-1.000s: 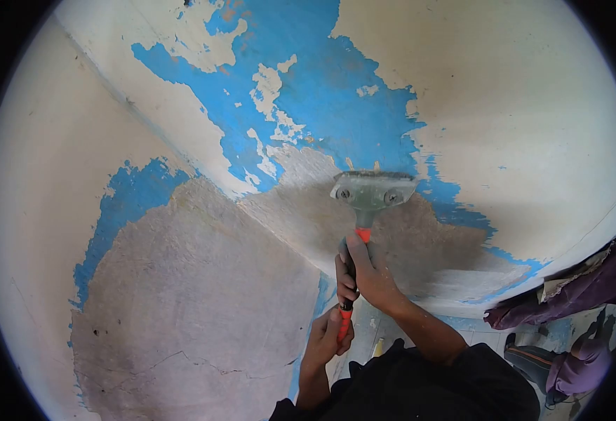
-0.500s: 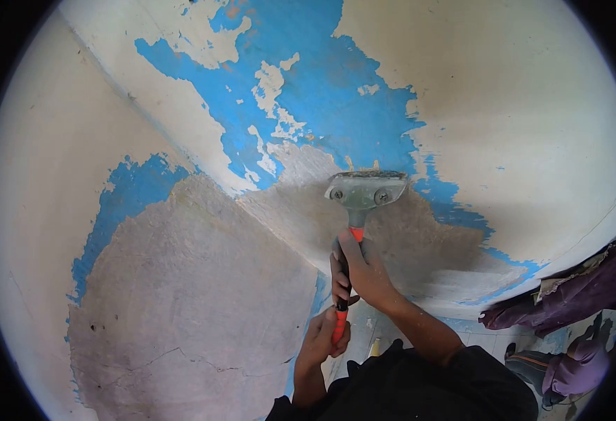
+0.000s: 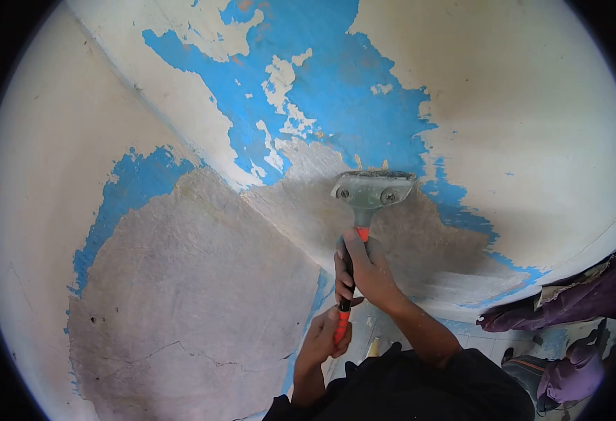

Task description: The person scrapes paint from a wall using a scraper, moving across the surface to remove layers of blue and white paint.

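Note:
A long-handled paint scraper (image 3: 375,189) with a wide grey head and a red-and-black grip is held up to the wall. Its blade edge lies at the border between blue paint (image 3: 364,98) and bare grey plaster (image 3: 420,238). My right hand (image 3: 372,270) is closed around the upper handle, just below the head. Lower down, my left hand (image 3: 322,337) grips the red end of the handle. Small pale flakes show just above the blade. Part of the handle is hidden by my fingers.
Cream paint (image 3: 525,105) surrounds the blue patches. A corner line runs diagonally beside another large bare plaster area (image 3: 196,281) on the left. At lower right hangs purple cloth (image 3: 567,302), above a purple-and-dark shape (image 3: 571,372) I cannot identify. A yellow item (image 3: 373,346) shows near pale floor tiles.
The view has shifted slightly, so the wall, scraper and hands appear a little farther right. The blade stays at nearly the same spot on the paint border, and both grips are unchanged.

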`<action>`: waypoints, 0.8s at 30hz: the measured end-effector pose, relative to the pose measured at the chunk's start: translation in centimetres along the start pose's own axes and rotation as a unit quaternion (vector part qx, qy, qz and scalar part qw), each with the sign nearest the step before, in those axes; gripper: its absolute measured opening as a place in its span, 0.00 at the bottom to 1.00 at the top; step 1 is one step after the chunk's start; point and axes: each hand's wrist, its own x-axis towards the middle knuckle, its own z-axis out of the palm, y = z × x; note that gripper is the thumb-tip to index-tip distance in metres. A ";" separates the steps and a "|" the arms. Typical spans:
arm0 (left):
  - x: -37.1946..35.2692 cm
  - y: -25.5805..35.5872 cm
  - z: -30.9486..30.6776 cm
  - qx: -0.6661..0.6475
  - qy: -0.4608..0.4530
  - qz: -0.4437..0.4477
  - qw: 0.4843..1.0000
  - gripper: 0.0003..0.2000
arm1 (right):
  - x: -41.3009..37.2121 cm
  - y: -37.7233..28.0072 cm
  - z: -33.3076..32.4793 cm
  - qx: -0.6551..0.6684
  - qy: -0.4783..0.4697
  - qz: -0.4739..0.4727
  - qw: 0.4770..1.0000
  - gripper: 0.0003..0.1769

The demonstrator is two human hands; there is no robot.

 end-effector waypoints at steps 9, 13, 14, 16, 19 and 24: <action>0.0 -4.1 0.0 -0.003 0.045 -0.009 0.999 0.25 | -0.3 3.4 -1.7 -0.015 0.014 0.036 0.999 0.23; 0.3 -2.6 -0.2 0.019 0.035 0.008 0.999 0.25 | 0.2 1.7 -0.8 -0.004 0.007 0.010 1.000 0.24; 0.4 -1.6 -0.2 0.037 0.037 0.016 0.999 0.25 | 0.3 0.8 -0.3 0.005 0.005 0.002 1.000 0.25; 0.2 -0.5 -0.4 0.034 0.025 0.022 0.999 0.25 | 0.4 -0.4 0.6 -0.002 0.017 0.003 1.000 0.25; 0.4 -1.4 -0.3 0.029 0.043 0.028 0.998 0.25 | 0.6 -0.3 0.6 -0.006 0.026 0.010 1.000 0.25; -0.1 -3.8 0.5 -0.035 0.035 -0.010 0.999 0.25 | 0.1 3.1 -1.4 -0.036 0.014 0.035 0.999 0.23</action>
